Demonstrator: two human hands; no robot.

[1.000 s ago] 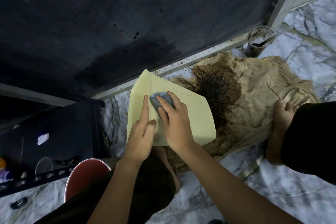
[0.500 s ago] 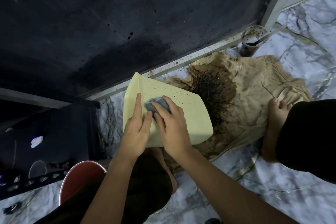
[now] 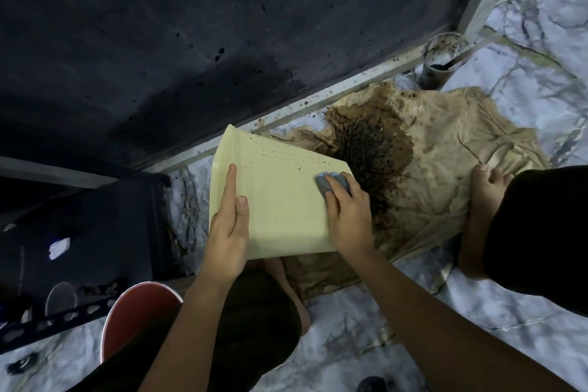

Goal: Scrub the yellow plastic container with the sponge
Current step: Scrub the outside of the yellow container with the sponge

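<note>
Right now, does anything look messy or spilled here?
Yes. The crumpled beige cloth on the marble-patterned floor has a big dark brown stain with black specks, and the yellow plastic container shows small dark specks near its far edge.

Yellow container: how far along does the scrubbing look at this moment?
Partway. The near half of the yellow container looks free of specks. In hand: the right hand presses the blue-grey sponge near its right edge, while the left hand steadies its left side. Left: a band of dark specks across its far part, beside the stained cloth.
</note>
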